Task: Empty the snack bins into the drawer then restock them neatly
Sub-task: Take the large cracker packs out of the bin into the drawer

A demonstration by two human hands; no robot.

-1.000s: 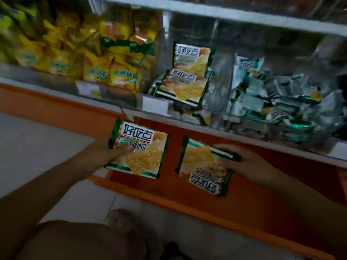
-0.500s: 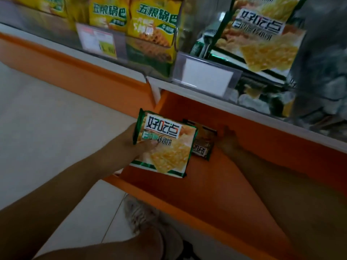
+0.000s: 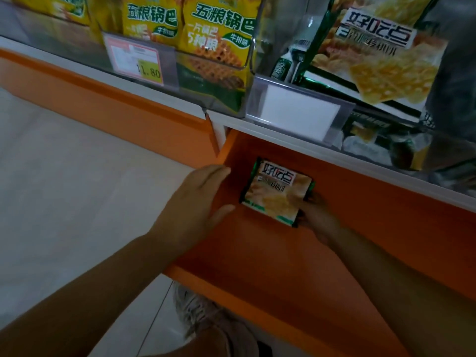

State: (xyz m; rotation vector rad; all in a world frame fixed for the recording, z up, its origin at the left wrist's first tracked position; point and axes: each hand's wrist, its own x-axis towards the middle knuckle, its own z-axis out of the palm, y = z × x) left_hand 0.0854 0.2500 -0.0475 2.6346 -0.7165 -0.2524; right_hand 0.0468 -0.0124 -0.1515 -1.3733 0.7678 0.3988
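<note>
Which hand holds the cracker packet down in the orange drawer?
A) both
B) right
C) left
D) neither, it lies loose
B: the right hand has its fingers curled at the right edge of the cracker packet inside the orange drawer, while the left hand is open and apart from it, by the drawer's left wall.

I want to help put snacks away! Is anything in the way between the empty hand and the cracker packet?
Nothing visible is. The left hand is open at the left side of the drawer, and only bare orange floor shows between it and the cracker packet, which the right hand holds at its right edge.
</note>
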